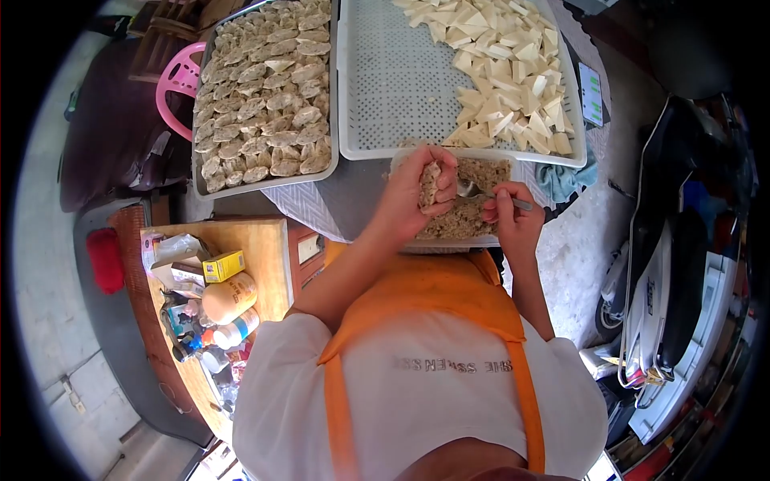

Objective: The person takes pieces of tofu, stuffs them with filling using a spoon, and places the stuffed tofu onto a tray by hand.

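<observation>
My left hand (pixel 415 191) is closed around a pale piece coated in minced filling (pixel 430 186), probably a tofu wedge, held above the left side of a tub. In my right hand (pixel 516 216) is a metal spoon (pixel 468 187), its bowl close to that piece. Under both hands sits the plastic tub of minced filling (pixel 461 222). Beyond it, a white perforated tray (pixel 393 96) bears many cut tofu triangles (pixel 513 76) heaped on its right side. To the left, a metal tray (pixel 334 96) carries rows of filled pieces (pixel 269 96).
A phone (pixel 591 94) and a blue cloth (pixel 568 178) lie at the table's right edge. A pink chair back (pixel 178 84) stands beyond the left tray. Bottles and boxes (pixel 228 301) crowd a wooden cabinet at the left. A scooter (pixel 654 297) is parked at the right.
</observation>
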{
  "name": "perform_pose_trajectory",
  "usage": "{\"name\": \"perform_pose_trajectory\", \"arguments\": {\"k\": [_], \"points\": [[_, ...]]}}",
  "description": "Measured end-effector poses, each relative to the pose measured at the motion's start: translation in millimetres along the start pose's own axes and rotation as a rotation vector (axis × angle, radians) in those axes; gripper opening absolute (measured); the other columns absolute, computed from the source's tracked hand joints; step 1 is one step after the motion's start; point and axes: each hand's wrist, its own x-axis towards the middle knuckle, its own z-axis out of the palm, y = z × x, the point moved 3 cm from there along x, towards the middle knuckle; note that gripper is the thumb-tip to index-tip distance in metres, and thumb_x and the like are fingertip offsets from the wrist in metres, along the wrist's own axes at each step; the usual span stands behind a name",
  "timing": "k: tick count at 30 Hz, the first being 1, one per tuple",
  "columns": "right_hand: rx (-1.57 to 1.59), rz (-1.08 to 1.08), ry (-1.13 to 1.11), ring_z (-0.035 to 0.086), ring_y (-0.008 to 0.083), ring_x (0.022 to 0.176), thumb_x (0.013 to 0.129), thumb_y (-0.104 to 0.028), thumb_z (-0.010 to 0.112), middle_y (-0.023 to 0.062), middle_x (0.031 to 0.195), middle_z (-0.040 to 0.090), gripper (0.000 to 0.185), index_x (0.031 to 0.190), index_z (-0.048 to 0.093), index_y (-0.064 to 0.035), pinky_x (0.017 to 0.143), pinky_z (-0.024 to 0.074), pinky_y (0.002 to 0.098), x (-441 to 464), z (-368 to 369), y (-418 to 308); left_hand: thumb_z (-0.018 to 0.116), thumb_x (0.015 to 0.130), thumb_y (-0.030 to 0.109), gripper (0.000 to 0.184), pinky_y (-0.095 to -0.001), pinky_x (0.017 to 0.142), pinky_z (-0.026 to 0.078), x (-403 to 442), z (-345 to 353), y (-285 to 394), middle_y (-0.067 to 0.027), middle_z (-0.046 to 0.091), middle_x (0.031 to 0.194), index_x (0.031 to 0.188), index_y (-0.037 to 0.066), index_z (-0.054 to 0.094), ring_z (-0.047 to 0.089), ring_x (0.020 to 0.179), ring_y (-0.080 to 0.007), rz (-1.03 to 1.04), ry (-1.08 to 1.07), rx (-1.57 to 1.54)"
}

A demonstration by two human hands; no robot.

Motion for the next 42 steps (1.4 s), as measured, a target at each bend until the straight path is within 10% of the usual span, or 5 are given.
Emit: {"name": "perform_pose_trajectory", "arguments": {"k": [13, 19, 22, 37, 42], "points": [[0.089, -0.001, -0.004, 0.059, 0.0097, 0.057, 0.092, -0.006, 0.048, 0.0073, 0.07, 0.061, 0.011, 0.092, 0.056, 0.0014, 0.053, 0.0504, 0.0215, -7, 0, -6, 0.038, 0.097, 0.037, 0.043, -0.0235, 0.032, 0.017, -4, -3, -3, 0.0021, 0.032, 0.05, 0.062, 0.013, 0.037, 0.026, 0.038, -0.0091, -0.009, 0.169, 0.21], [0.175, 0.057, -0.025, 0.06, 0.0124, 0.055, 0.092, -0.009, 0.048, 0.0082, 0.069, 0.061, 0.013, 0.091, 0.056, 0.0011, 0.051, 0.0496, 0.0231, -9, 5, -9, 0.031, 0.097, 0.029, 0.035, -0.03, 0.072, 0.047, 8, -2, 1, -0.0083, 0.057, 0.084, 0.076, 0.008, 0.049, 0.056, 0.075, -0.0182, 0.442, 0.177, 0.471], [0.24, 0.184, -0.008, 0.058, 0.0145, 0.05, 0.092, -0.011, 0.047, 0.0088, 0.066, 0.061, 0.014, 0.089, 0.056, 0.0002, 0.049, 0.049, 0.0245, -8, 13, -18, 0.034, 0.096, 0.024, 0.027, -0.0354, 0.094, 0.038, -4, 16, 14, -0.0113, 0.056, 0.107, 0.099, 0.004, 0.051, 0.053, 0.104, -0.0208, 0.398, 0.06, 1.054], [0.219, -0.021, 0.178, 0.059, 0.0148, 0.049, 0.092, -0.01, 0.048, 0.0091, 0.066, 0.061, 0.014, 0.089, 0.056, 0.0012, 0.047, 0.0504, 0.0249, 6, -27, -30, 0.045, 0.094, 0.017, 0.025, -0.0187, 0.055, 0.038, -10, 7, 8, 0.0018, 0.048, 0.079, 0.117, 0.009, 0.049, 0.047, 0.068, -0.0069, 0.072, 0.121, 0.606], [0.187, -0.016, 0.122, 0.059, 0.0133, 0.051, 0.092, -0.01, 0.048, 0.0078, 0.067, 0.061, 0.013, 0.09, 0.056, 0.0007, 0.047, 0.0499, 0.0235, 1, -22, -19, 0.04, 0.097, 0.028, 0.028, -0.0195, 0.043, 0.027, -2, 3, 3, 0.0015, 0.042, 0.064, 0.08, 0.008, 0.051, 0.035, 0.053, -0.0068, 0.15, 0.105, 0.318]]}}
